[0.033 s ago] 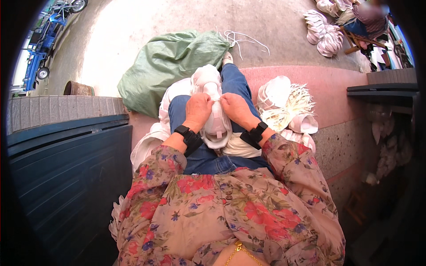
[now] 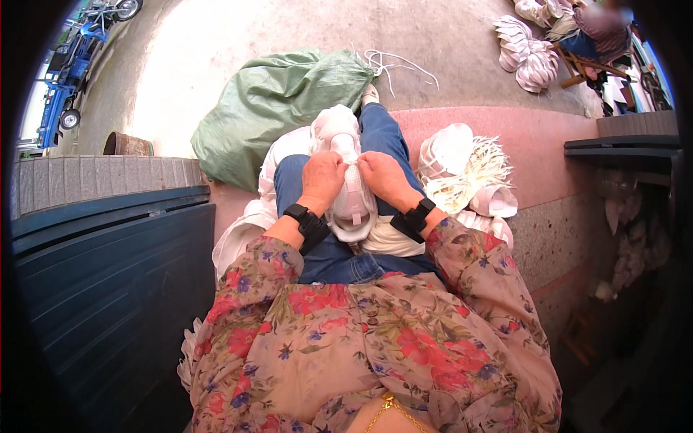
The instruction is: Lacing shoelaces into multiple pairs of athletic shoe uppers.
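Note:
A white shoe upper (image 2: 351,198) with mesh and pale pink panels lies lengthwise between my thighs. Another white piece (image 2: 335,124) bulges up just beyond it. My left hand (image 2: 323,176) is closed with its fingertips pinched on the left edge of the upper. From the other side, my right hand (image 2: 387,175) pinches the right edge, its fingers curled in. Whether a lace is also between the fingertips cannot be made out. A hank of cream-white laces (image 2: 393,238) rests across my lap below the right wrist.
To the right lie a bundle of loose laces (image 2: 480,173) and several white uppers (image 2: 446,149). A large green sack (image 2: 278,108) slumps ahead on the left. Dark blue doors (image 2: 115,289) flank me. Farther off, a person (image 2: 603,36) sits near stacked uppers (image 2: 525,54).

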`<action>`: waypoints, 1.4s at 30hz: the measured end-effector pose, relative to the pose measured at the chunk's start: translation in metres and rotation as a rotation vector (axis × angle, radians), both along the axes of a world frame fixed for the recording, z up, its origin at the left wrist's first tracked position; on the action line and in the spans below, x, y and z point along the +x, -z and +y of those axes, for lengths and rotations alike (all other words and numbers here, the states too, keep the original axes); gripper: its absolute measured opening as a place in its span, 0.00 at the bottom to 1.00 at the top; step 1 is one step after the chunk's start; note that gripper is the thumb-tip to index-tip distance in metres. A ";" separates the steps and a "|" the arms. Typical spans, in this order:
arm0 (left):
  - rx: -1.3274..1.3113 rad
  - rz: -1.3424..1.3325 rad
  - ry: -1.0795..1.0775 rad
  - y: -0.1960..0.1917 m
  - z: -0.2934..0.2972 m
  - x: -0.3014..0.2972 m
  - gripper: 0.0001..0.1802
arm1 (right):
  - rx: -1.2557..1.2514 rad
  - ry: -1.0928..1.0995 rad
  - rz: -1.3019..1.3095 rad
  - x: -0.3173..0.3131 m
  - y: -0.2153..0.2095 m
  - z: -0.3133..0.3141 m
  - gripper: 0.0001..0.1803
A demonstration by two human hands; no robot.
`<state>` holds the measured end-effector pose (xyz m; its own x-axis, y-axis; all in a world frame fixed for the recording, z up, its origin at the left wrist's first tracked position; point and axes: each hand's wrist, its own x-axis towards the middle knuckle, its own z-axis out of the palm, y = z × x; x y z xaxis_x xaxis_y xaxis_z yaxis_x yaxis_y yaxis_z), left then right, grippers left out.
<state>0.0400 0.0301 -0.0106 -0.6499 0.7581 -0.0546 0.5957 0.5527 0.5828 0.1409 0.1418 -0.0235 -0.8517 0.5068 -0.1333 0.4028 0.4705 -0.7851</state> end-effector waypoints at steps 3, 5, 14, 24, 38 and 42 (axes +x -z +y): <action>0.011 0.013 0.003 0.001 0.000 0.001 0.07 | 0.034 -0.017 -0.022 0.000 0.001 -0.001 0.13; 0.000 -0.013 -0.013 0.000 0.001 0.001 0.07 | 0.035 -0.012 -0.030 0.000 0.001 -0.002 0.13; -0.004 -0.057 -0.068 -0.003 0.003 0.002 0.07 | 0.129 0.052 -0.064 -0.006 -0.001 -0.008 0.13; 0.066 -0.100 -0.113 0.001 0.000 0.002 0.07 | -0.019 0.091 -0.022 -0.010 0.007 -0.005 0.13; 0.127 -0.211 -0.107 -0.001 -0.017 0.002 0.11 | 0.115 -0.012 0.033 -0.009 0.002 -0.007 0.06; 0.125 -0.149 -0.066 0.006 -0.016 0.000 0.13 | 0.113 -0.068 0.151 -0.017 0.007 -0.010 0.06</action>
<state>0.0402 0.0140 -0.0162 -0.6899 0.7213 -0.0621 0.4628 0.5054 0.7282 0.1235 0.1321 -0.0302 -0.8905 0.4519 0.0527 0.2489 0.5809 -0.7750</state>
